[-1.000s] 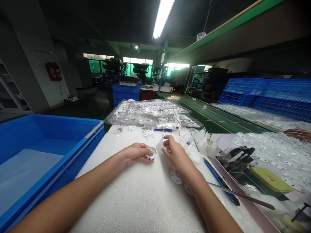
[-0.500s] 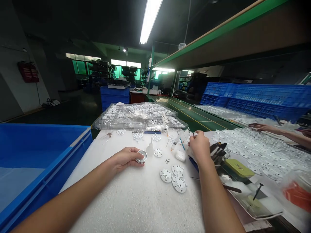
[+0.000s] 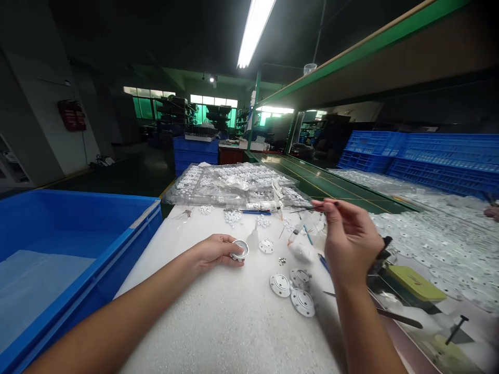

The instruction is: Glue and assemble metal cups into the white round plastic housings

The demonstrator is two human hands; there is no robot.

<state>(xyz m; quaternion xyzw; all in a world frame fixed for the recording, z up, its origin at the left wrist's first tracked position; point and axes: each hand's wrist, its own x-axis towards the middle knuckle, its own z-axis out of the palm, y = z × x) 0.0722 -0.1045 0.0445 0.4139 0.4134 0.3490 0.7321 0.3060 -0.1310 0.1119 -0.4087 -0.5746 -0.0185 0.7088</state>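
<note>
My left hand is closed on a small round metal-rimmed part, the thumb resting on its hollow face. To the right, my right hand is raised above the table, pinching a thin dark stick-like tool that points left. A small translucent squeeze bottle stands just beyond the left hand. Beside it lies one white disc with holes. Nearer to me, three more discs lie close together, by a little pile of tiny metal pieces.
Clear trays of small white parts cover the table's far end. A blue bin stands at left. At right are a yellow-green box, many flat white pieces and blue crates. Another person's hand shows at the right edge.
My right hand has lifted from among the tools on the table and now holds the thin dark tool up. The left hand keeps its part. The view has swung slightly left.
</note>
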